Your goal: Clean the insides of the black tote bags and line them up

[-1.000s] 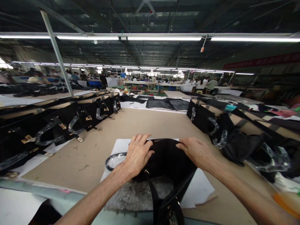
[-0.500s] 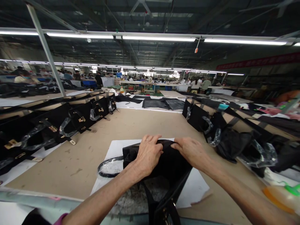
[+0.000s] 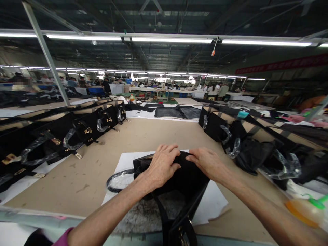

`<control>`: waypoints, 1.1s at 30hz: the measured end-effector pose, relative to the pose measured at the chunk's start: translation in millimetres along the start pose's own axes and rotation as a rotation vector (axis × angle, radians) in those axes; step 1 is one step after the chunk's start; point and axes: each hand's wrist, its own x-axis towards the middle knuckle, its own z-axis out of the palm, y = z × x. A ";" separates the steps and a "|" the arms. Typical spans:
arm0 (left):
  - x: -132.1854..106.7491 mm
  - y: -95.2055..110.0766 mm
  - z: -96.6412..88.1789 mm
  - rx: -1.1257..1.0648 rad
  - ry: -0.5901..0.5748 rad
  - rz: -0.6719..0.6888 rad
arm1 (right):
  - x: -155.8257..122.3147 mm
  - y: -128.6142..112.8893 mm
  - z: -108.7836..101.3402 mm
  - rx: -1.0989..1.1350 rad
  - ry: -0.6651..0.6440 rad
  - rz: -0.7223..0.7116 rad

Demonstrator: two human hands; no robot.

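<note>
A black handbag (image 3: 187, 181) lies on a white sheet (image 3: 123, 160) on the tan worktable (image 3: 143, 136) just before me. My left hand (image 3: 162, 165) curls over the bag's far top edge, fingers bent onto the fabric. My right hand (image 3: 207, 163) presses on the same edge a little to the right, fingers together and bent over it. The bag's plastic-wrapped handle (image 3: 116, 179) loops out to the left on the sheet. A strap with metal hardware (image 3: 183, 232) hangs toward me at the bottom.
A row of black handbags with gold fittings (image 3: 64, 133) lines the table's left side. More black bags (image 3: 246, 143) stand along the right. Dark fabric pieces (image 3: 176, 112) lie at the far end. An orange bottle (image 3: 302, 210) sits at the right. People work at distant tables.
My left hand has slid rightward along the bag's top edge toward my right hand. The bag's left corner now shows. The view has shifted slightly.
</note>
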 end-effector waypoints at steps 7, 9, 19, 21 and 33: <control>8.1 -0.4 7.6 0.034 0.054 0.006 | -0.3 -2.6 0.4 0.016 -0.001 0.019; 9.8 -0.3 8.6 0.044 0.058 0.020 | -0.1 -3.5 0.7 0.030 -0.004 0.026; 14.5 -0.8 13.1 0.044 0.073 0.022 | 1.3 -3.8 2.4 0.042 0.004 0.020; 15.9 -2.1 14.5 0.054 0.076 0.014 | 1.4 -4.3 1.6 0.036 0.006 0.018; 10.1 2.9 16.5 -0.031 -0.011 0.122 | 7.8 1.8 1.5 0.101 -0.072 -0.054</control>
